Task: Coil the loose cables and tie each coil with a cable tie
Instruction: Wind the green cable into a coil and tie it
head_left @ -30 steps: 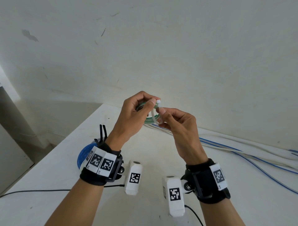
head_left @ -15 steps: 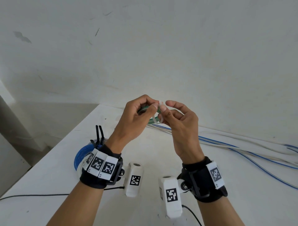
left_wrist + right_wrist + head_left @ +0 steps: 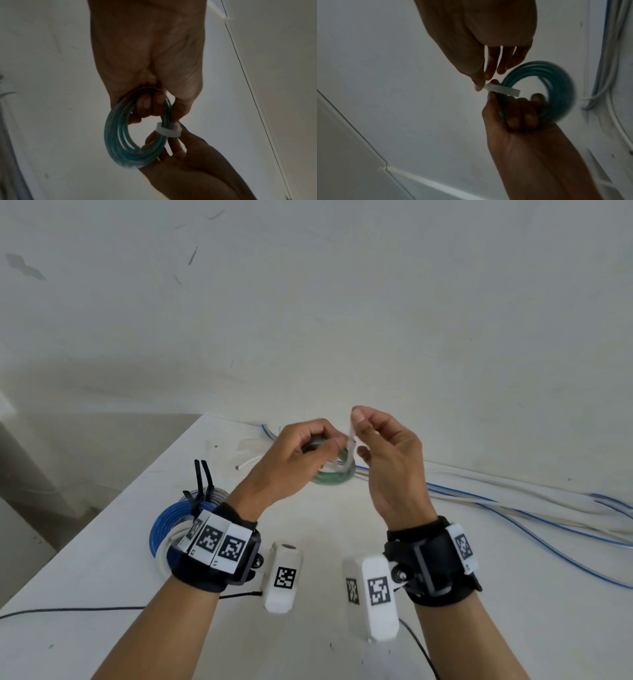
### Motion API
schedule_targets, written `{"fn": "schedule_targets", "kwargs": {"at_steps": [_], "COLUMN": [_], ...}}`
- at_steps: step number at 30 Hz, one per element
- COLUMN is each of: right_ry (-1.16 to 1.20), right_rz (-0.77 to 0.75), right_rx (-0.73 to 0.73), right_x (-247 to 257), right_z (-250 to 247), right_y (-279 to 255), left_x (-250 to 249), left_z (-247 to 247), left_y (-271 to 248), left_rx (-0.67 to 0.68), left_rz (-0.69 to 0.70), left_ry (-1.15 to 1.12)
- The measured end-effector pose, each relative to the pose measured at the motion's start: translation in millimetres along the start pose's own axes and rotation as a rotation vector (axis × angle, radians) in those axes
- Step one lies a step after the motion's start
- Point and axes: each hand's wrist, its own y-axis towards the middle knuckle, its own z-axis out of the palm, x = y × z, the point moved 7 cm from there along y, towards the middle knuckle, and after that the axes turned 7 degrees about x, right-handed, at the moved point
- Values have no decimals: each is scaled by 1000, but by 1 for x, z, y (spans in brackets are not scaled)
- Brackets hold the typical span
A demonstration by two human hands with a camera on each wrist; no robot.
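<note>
My left hand (image 3: pixel 308 451) holds a small green cable coil (image 3: pixel 334 475) above the white table, fingers curled through its ring (image 3: pixel 120 135). A white cable tie (image 3: pixel 169 130) is looped around the coil's strands. My right hand (image 3: pixel 363 433) pinches the tie's free tail (image 3: pixel 352 431) between thumb and forefinger, just right of the coil. In the right wrist view the tie band (image 3: pixel 502 90) crosses the green coil (image 3: pixel 556 86), and my right fingertips (image 3: pixel 479 84) grip its end.
A blue and white coil (image 3: pixel 171 525) bound with black ties (image 3: pixel 202 484) lies at the table's left. Loose white and blue cables (image 3: pixel 513 508) run along the wall to the right. A thin black wire (image 3: pixel 68 609) crosses the front. Spare white ties (image 3: pixel 250 446) lie at the back.
Both hands have dropped lower toward the table. My right hand has pulled the tie's tail up and to the right, and the loop sits closer around the green coil.
</note>
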Motion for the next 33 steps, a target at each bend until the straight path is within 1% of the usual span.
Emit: {"fn": "schedule_targets", "kwargs": {"at_steps": [2,4,5,6,7,9,10,11,12,14,16,21,24,26,29,31,33], "right_ry": [34,47,63,84,86,17,-28,-60,-79,-98,-104,-119,-98,-81,-86,-84,-70], "right_rz": [-18,-42,-47,-41,-16,78,100,85,45,-49,-87,-98,-77,-56,-69,-84,-89], "right_rx": [-123,-197,-194,-159,-107,40,105,134,120,41,-6,-38,-59,-59,-53,-46,-36], "right_x": [3,6,6,6,4,-3,-4,-4,-3,2,3,2,-1,-4,-5,-2,2], "right_z": [-18,-31,-32,-29,-24,-12,-6,-2,-1,-2,-2,-4,-6,-7,-5,-5,-7], "right_y": [5,8,8,8,8,8,7,6,6,5,4,3,4,4,3,0,-1], "left_x": [5,10,12,13,13,14,14,15,14,14,14,11,10,12,16,19,19], "left_z": [16,23,24,25,23,17,14,10,9,9,11,12,15,17,16,19,24], "left_y": [-1,-3,-3,-2,-1,-1,-2,-2,-3,-3,-4,-6,-6,-5,-3,-3,-2], "left_rx": [110,142,140,131,118,81,63,50,45,46,45,65,68,28,-87,-102,-80], "left_rz": [-40,-87,-97,-94,-86,-72,-75,-84,-95,-119,-142,-148,-149,-161,-184,-208,-222], "left_ry": [-24,-90,-122,-158,-196,-271,-297,-313,-331,-356,-355,-352,-366,-368,-362,-395,-432]}}
